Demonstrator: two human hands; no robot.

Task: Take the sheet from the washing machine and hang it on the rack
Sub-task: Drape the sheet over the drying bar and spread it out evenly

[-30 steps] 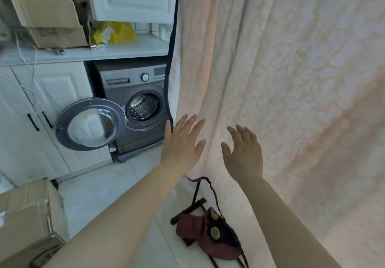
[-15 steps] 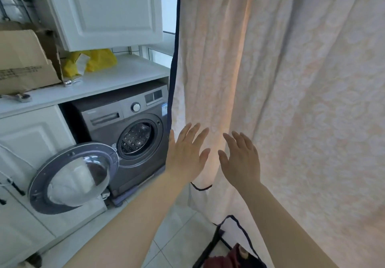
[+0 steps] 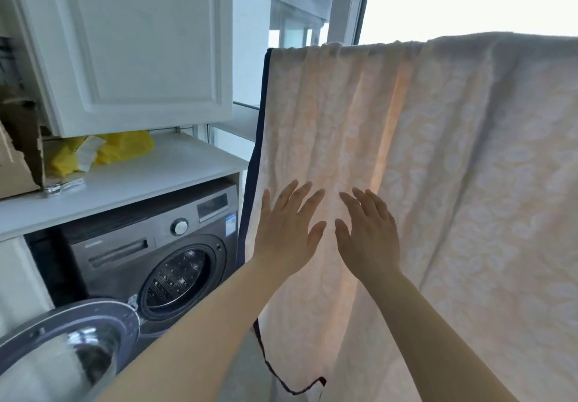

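- Sheet point(image 3: 438, 182), pale patterned cloth with dark edging, hangs over the top of the rack at right; the rack itself is hidden under it. Hanging looks done; smoothing is the step in hand.
- Washing machine point(image 3: 150, 254) at left under the worktop point(image 3: 131, 182), door point(image 3: 62, 348) open, drum looks empty.
- Left hand point(image 3: 289, 232) and right hand point(image 3: 369, 235), fingers spread flat, grip nothing, on or just off the cloth.
- Advice: stroke outward and down to flatten folds.
- Machine badge and sticker point(image 3: 230, 225) too small to read.

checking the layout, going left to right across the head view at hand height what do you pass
washing machine → left hand → right hand → sheet, which hangs behind both hands and runs on to the right edge
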